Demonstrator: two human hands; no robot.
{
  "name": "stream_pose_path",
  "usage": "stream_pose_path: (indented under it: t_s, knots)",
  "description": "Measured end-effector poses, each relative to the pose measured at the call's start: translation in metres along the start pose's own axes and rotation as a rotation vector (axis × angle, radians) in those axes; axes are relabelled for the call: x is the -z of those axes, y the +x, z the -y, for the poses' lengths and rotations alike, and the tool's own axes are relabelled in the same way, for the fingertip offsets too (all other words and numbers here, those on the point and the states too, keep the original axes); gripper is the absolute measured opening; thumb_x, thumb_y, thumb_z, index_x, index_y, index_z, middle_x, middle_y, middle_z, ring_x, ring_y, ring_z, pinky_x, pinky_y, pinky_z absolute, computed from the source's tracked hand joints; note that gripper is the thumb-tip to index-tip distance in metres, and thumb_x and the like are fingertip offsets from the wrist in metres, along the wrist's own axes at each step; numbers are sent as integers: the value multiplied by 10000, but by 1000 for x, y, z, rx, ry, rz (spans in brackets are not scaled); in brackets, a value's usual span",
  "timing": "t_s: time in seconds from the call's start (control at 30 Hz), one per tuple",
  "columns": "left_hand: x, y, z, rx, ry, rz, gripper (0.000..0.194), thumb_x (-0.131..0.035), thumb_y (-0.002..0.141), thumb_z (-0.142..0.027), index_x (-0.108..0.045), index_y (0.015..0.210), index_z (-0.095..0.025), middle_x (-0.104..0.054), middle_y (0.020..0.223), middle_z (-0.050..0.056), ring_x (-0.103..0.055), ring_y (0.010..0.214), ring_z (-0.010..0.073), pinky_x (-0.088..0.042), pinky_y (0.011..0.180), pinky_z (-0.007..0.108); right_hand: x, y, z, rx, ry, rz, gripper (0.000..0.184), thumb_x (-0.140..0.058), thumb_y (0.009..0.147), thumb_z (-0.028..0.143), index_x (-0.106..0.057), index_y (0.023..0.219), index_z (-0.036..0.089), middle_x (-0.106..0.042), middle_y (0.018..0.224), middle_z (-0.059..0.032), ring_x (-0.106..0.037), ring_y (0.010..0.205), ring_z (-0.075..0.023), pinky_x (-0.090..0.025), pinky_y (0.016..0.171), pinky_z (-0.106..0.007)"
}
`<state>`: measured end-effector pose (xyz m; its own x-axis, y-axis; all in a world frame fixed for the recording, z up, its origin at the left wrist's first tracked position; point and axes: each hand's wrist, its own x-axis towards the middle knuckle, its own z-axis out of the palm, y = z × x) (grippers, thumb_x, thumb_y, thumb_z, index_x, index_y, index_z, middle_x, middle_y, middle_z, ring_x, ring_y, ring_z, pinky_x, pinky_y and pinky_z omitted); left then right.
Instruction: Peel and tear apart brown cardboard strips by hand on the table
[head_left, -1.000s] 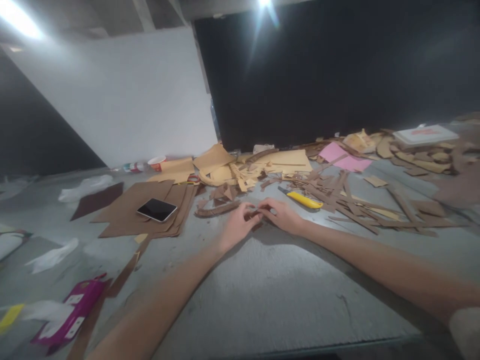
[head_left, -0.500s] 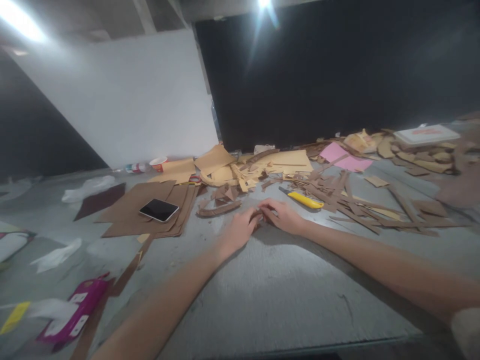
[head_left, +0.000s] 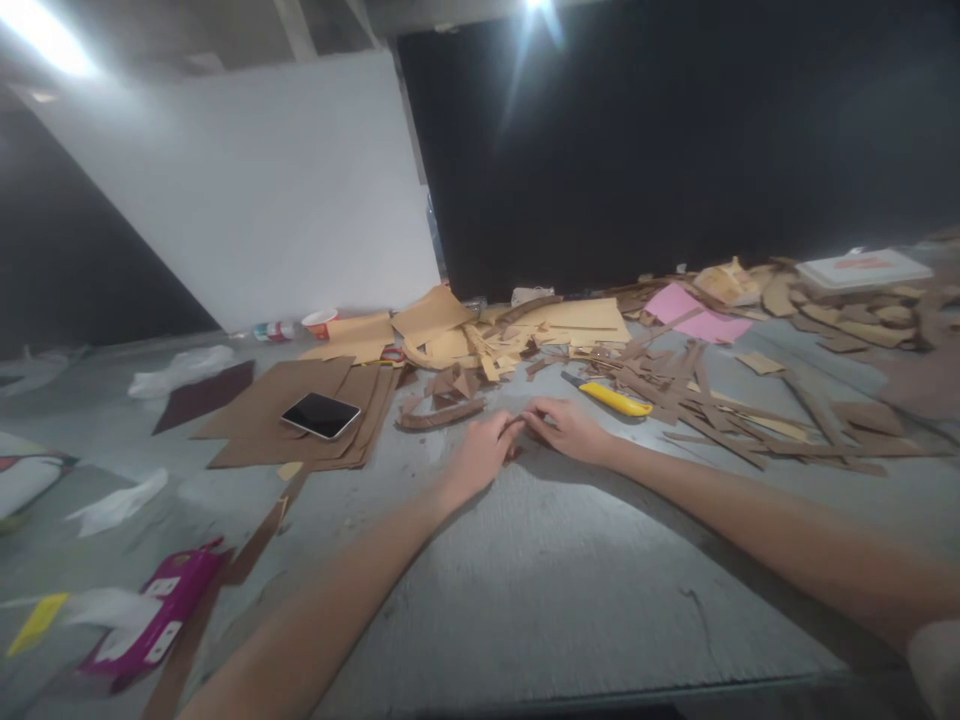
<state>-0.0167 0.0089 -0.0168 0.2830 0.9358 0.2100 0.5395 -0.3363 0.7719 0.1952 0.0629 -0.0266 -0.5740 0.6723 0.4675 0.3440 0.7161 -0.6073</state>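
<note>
We have a grey table (head_left: 570,600), brown sheets (head_left: 247,400) stacked at left and brown strips (head_left: 731,445) strewn at right; in the middle our left hand (head_left: 480,452) and right hand (head_left: 568,430) meet, the yellow cutter (head_left: 616,399) just to their far right, probably to leave both free, fingertips pinched on a small brown piece (head_left: 511,424) (mostly hidden), apparently steadying it from two sides

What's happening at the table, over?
Left grip and right grip: fingertips close together. Anything between: too small to tell. Curved brown strip, yellow cutter lying just beyond.
</note>
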Motion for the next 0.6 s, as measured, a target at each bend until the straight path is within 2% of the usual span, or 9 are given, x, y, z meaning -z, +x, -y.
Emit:
stream_pose_path:
  t_s: [0.13, 0.23, 0.3, 0.4, 0.6]
  knots:
    - [1, -1, -3, -6, 26, 16, 405, -503, 1100, -516, -642, 855, -226, -667, 686, -7, -632, 646, 178, -435, 663, 292, -2, -1, -2, -13, 6, -4, 405, -465, 1132, 450, -672, 873, 218, -725, 753, -31, -643, 688, -180, -493, 692, -296]
    - [1, 0, -4, -33, 80, -15, 244, -678, 1012, -471, -678, 1001, -226, -713, 829, 5, -652, 761, 196, -448, 708, 295, -2, -1, -3, -47, 1, -44, 422, -461, 1132, 478, -666, 865, 224, -720, 735, -25, -647, 679, -181, -483, 673, -295]
    - [0, 1, -3, -25, 78, -57, 251, -744, 966, -407, -678, 1135, -233, -730, 907, 12, -663, 815, 206, -467, 740, 298, -2, 0, -2, -63, 13, -65, 434, -455, 1132, 494, -649, 848, 229, -712, 713, -19, -640, 655, -179, -472, 655, -293]
    - [-1, 1, 0, -26, 57, -97, 293, -716, 992, -360, -671, 1258, -247, -746, 967, 23, -680, 845, 211, -496, 798, 311, 0, 0, 0, -62, 28, -47, 438, -449, 1135, 488, -625, 827, 230, -703, 695, -15, -627, 624, -171, -466, 651, -290]
    - [-2, 0, 0, -56, 47, -115, 265, -701, 1011, -375, -712, 1236, -235, -744, 921, 27, -688, 822, 209, -517, 821, 313, 1, 0, 3, -59, 24, -27, 418, -438, 1134, 451, -603, 822, 228, -688, 684, -12, -611, 624, -167, -451, 649, -284]
